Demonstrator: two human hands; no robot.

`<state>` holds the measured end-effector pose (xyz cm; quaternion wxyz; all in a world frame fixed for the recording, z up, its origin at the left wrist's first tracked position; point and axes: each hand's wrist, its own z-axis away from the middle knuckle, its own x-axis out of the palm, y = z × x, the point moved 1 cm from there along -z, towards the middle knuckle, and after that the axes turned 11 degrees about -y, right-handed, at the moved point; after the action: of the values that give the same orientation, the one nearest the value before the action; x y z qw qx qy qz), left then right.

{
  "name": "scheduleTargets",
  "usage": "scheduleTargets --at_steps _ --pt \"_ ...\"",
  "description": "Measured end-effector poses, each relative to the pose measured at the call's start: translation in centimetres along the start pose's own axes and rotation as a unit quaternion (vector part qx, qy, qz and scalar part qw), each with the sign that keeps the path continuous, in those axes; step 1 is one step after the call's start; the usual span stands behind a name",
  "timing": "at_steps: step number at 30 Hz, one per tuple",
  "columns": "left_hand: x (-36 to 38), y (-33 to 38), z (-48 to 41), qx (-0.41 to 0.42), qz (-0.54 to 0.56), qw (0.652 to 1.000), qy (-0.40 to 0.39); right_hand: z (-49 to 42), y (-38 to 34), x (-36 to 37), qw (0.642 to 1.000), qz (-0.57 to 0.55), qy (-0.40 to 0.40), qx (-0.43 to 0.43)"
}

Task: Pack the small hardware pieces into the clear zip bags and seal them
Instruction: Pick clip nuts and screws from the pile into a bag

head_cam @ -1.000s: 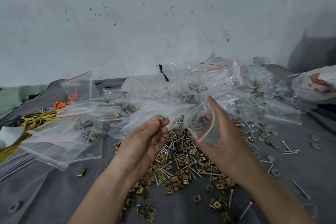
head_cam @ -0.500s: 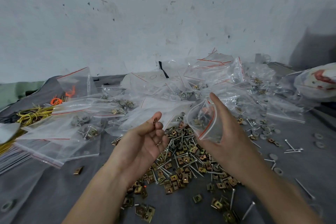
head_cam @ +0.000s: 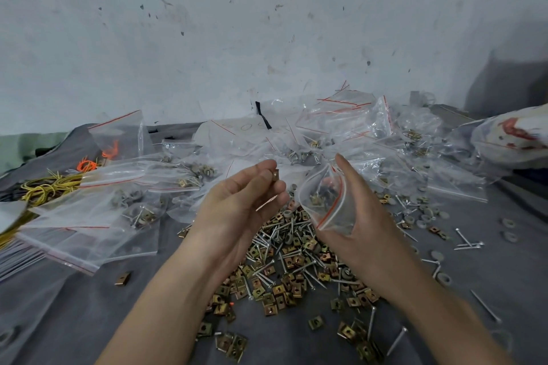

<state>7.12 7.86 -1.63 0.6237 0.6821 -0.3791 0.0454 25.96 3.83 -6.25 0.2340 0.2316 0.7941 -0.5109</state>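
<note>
My right hand (head_cam: pixel 360 216) holds a small clear zip bag (head_cam: pixel 324 200) with a red seal line, its mouth open toward the left and a few pieces inside. My left hand (head_cam: pixel 240 201) is raised just left of the bag's mouth and pinches a small brass clip nut (head_cam: pixel 275 176) at its fingertips; a thin screw (head_cam: pixel 267 203) lies across its lower fingers. Below both hands a pile of brass clip nuts and screws (head_cam: pixel 284 258) is spread on the grey cloth (head_cam: pixel 74 305).
Filled clear zip bags (head_cam: pixel 98 216) lie stacked at left and more clear bags (head_cam: pixel 350 127) heap along the wall behind. Yellow and orange wire ties (head_cam: pixel 50 187) sit at far left. Loose screws and grey washers (head_cam: pixel 427 216) scatter to the right. A white sack (head_cam: pixel 516 139) lies at far right.
My left hand rose and moved right, bringing the clip nut close to the bag's mouth. My right hand tilted the bag a little toward it.
</note>
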Motion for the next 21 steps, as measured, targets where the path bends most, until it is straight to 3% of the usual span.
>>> scheduleTargets --at_steps 4,7,9,12,17,21 --pt "1.8 0.3 -0.3 0.031 -0.197 0.98 -0.011 -0.1 -0.1 0.0 1.0 -0.014 0.002 0.0" --pt "3.2 0.7 -0.3 0.07 -0.429 0.899 -0.043 -0.1 -0.3 0.0 1.0 -0.024 0.002 -0.001" --pt "4.1 0.8 -0.5 0.097 -0.511 0.851 -0.068 -0.3 -0.1 -0.1 1.0 -0.029 0.003 -0.004" --pt "5.2 0.6 -0.9 0.122 -0.553 0.82 -0.086 -0.7 0.3 -0.2 0.998 -0.051 -0.005 -0.024" --pt "4.9 1.3 -0.9 0.153 -0.539 0.826 -0.061 -0.3 0.6 -0.5 0.997 -0.06 0.031 -0.023" --pt "2.5 2.3 -0.5 0.097 -0.547 0.831 -0.031 0.0 0.8 -0.8 0.999 -0.041 0.034 -0.012"
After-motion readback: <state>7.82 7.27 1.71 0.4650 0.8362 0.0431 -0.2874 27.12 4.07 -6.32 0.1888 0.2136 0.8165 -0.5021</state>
